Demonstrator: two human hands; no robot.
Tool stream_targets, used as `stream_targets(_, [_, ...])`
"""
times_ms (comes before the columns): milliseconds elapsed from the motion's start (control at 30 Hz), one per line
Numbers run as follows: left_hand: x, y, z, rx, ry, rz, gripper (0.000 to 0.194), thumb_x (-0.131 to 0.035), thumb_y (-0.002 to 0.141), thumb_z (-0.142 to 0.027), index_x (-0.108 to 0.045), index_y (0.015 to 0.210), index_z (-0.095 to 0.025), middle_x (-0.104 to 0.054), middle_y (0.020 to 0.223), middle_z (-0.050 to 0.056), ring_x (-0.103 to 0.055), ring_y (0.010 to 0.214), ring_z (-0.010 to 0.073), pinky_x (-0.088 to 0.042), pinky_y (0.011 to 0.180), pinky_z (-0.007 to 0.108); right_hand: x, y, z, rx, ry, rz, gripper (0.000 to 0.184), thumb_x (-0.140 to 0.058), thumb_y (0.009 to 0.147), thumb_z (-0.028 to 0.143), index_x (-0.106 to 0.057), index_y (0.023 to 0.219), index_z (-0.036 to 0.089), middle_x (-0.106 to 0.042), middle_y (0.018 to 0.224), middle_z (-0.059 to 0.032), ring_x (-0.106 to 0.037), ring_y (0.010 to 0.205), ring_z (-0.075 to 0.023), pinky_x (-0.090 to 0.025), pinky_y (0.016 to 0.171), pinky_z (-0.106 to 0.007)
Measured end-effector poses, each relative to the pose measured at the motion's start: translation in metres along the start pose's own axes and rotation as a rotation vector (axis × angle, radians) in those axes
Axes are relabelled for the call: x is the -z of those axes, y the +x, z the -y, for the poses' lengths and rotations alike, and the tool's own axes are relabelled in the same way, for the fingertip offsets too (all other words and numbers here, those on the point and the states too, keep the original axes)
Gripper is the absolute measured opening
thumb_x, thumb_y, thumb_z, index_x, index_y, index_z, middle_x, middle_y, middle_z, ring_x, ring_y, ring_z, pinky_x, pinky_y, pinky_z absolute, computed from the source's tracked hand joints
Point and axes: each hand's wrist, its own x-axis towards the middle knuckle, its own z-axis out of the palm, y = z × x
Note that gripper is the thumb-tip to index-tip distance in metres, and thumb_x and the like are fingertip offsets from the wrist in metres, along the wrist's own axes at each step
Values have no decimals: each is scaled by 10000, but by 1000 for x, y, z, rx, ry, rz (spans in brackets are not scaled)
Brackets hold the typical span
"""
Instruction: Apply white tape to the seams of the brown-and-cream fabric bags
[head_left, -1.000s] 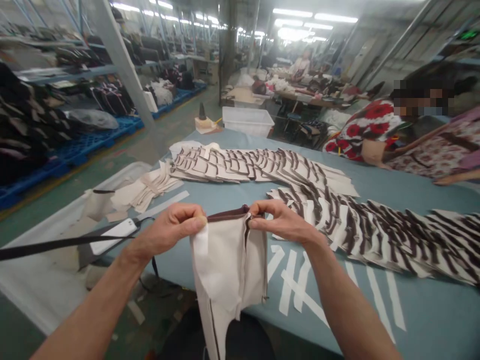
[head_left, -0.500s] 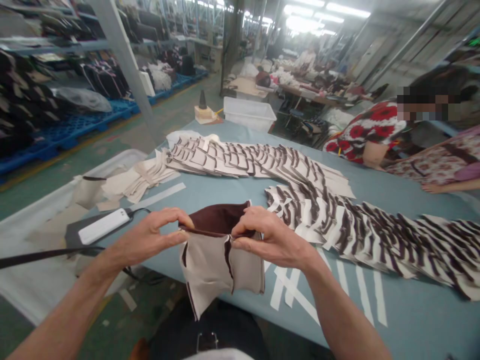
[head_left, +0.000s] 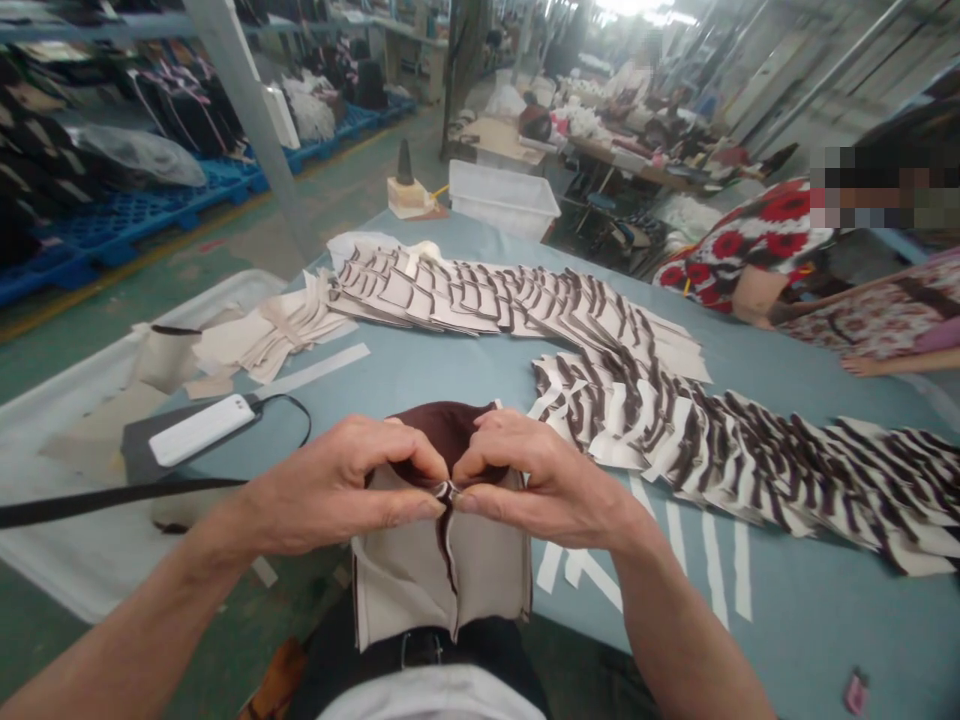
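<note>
Across the blue-covered table (head_left: 525, 600), overlapping cream-and-brown pieces (head_left: 720, 450).

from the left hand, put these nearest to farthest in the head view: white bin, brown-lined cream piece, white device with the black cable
1. Brown-lined cream piece: pinched in the left hand.
2. White device: off to that hand's left.
3. White bin: ahead, at the table's far edge.
</note>
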Motion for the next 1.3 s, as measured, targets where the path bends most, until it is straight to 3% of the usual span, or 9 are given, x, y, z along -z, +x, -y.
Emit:
stream_targets(300, [1, 6, 0, 36, 54, 14, 161, -644, 878, -103, -775, 886, -197, -794, 785, -39, -699, 689, 101, -496, 676, 160, -1, -1, -5, -8, 112, 2, 249, -701, 1099, 369, -735, 924, 195, -750, 825, -11, -641, 777, -157, -443, 834, -317])
stream_targets(500, [-2, 4, -3, -44, 121, -15, 167, -637, 946, -102, -754, 866, -190, -756, 749, -50, -657, 645, 75, -462, 669, 155, -4, -1, -6, -17, 93, 2, 253, -695, 1099, 365, -719, 905, 204, -755, 818, -3, -629, 743, -150, -438, 833, -326])
stream_targets(767, [-9, -4, -7, 89, 158, 82, 228, -591, 1013, -214, -765, 867, -197, -750, 746, -42, -650, 654, 102, -429, 640, 204, -22, -7, -8, -53, 23, -22, 146, -743, 1015, 275, -705, 885, 219, -753, 827, 1, -658, 789, -171, -440, 849, -351])
stream_targets(1033, [-16, -17, -12, 115, 88, 6, 212, -572, 949, -167, -737, 818, -193, -718, 716, -45, -576, 610, 94, -410, 602, 198, -47, -9, -1, -17, 20, -144, 230, -785, 954, 339, -612, 850, 228, -715, 815, -4, -619, 780, -187, -465, 830, -358])
stream_targets(1300, [-13, -32, -7, 223, -54, 26, 237, -599, 958, -258, -773, 819, -175, -735, 707, -9, -622, 604, 120, -454, 576, 197, -57, -13, 3, 31, 85, -149, 171, -778, 985, 320, -640, 939, 230, -752, 879, -8, -664, 808, -178, -489, 870, -353])
